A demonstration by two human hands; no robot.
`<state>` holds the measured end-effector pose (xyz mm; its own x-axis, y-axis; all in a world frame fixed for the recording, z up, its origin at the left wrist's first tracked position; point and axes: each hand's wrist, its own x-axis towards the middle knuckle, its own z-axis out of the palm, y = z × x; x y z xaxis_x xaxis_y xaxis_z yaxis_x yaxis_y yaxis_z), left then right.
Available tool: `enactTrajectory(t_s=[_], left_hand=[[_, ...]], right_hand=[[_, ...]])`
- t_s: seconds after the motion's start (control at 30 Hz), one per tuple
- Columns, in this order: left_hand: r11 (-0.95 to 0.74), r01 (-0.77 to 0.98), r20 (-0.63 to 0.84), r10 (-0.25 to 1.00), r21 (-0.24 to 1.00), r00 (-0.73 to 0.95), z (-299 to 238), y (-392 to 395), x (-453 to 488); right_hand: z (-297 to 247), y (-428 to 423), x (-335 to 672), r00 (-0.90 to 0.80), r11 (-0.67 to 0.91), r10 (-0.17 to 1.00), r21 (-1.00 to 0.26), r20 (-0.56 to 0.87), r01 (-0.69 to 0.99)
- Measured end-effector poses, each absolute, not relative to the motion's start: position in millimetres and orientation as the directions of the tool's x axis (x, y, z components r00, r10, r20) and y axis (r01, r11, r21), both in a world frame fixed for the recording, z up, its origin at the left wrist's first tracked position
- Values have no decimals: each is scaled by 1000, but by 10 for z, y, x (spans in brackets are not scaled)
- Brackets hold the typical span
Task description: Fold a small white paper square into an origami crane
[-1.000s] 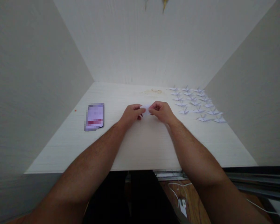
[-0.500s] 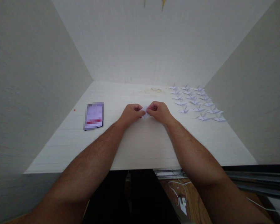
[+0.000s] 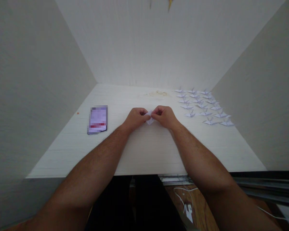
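Note:
A small piece of folded white paper (image 3: 149, 121) is pinched between my two hands over the middle of the white table (image 3: 149, 150). My left hand (image 3: 136, 116) grips its left side with thumb and fingers. On the other side, my right hand (image 3: 164, 115) pinches the paper near its top right. Much of the paper is covered by my fingers, and its lower part narrows to a point. To the right stand several white folded paper cranes (image 3: 205, 112), set out in rows.
A phone-like device with a blurred screen (image 3: 97, 119) lies on the table's left. A small orange speck (image 3: 78, 113) is by the left edge, and brownish marks (image 3: 159, 93) show at the back. Walls enclose three sides. A white cable (image 3: 183, 199) lies on the floor below.
The folded paper shows a little more of its lower part below my fingers, and it has turned slightly. Both hands keep their pinch in nearly the same place.

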<state>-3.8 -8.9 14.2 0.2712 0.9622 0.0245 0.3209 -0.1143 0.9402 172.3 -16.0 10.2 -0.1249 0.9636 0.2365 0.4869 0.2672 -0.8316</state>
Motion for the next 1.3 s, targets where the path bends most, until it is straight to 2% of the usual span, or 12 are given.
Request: enactTrajectory(t_s=[0.23, 0.57, 0.73, 0.87, 0.97, 1.3], left_hand=[[-132, 330, 40, 961, 935, 273, 135, -83, -40], [-183, 385, 74, 957, 905, 280, 144, -90, -32], [-147, 356, 52, 964, 923, 262, 152, -92, -30], [-81, 282, 22, 978, 956, 208, 150, -96, -32], [-66, 242, 18, 981, 968, 194, 145, -97, -28], [-96, 254, 40, 975, 962, 217, 119, -86, -20]], right_hand=[[93, -155, 1727, -136, 269, 963, -825, 232, 496], [128, -169, 1694, -118, 246, 969, -895, 217, 372], [145, -166, 1670, -106, 182, 981, -955, 161, 235], [117, -146, 1642, -95, 38, 995, -996, 31, 76], [98, -149, 1629, -105, -29, 994, -995, -39, 92], [156, -184, 1639, -113, 8, 994, -992, -6, 122]])
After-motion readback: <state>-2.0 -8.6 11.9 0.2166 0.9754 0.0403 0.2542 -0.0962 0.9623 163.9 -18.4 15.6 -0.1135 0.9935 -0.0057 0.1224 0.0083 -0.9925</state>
